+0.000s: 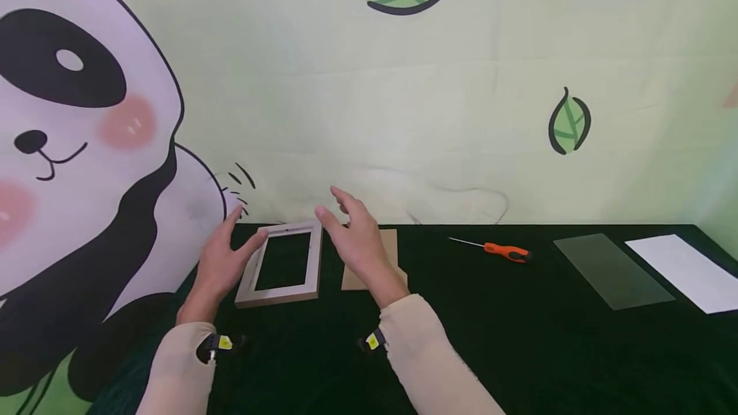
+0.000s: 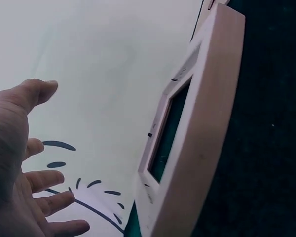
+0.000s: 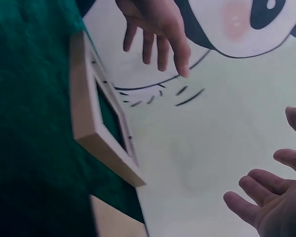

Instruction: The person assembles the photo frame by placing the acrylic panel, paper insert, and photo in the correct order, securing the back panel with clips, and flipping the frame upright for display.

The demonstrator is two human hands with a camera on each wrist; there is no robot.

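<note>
Two bare hands over dark green cloth table (image 1: pixel 519 338), both with fingers spread and relaxed, holding nothing. Left hand (image 1: pixel 221 261) just beside left edge of pale wooden rectangular picture frame (image 1: pixel 285 264), thumb reaching toward or touching frame's near-left rail, contact not clear. Right hand (image 1: pixel 354 235) raised just right of frame, above brown cardboard backing sheet (image 1: pixel 392 248), fingers apart, palm facing left, not touching frame. Frame flat on cloth at table's far-left, back side up, empty opening showing green cloth, small clips visible on inner rim in left wrist view (image 2: pixel 197 133). Same frame edge-on in right wrist view (image 3: pixel 96 123), left hand (image 3: pixel 155 29) hovering beyond it, right hand fingers (image 3: pixel 256 192) open at lower right. Orange-handled screwdriver (image 1: pixel 498 250) well apart to right, then clear rectangular glass pane (image 1: pixel 611 271), then white paper sheet (image 1: pixel 686 271) near right edge. Panda-and-leaf printed backdrop (image 1: pixel 86 114) behind table.
</note>
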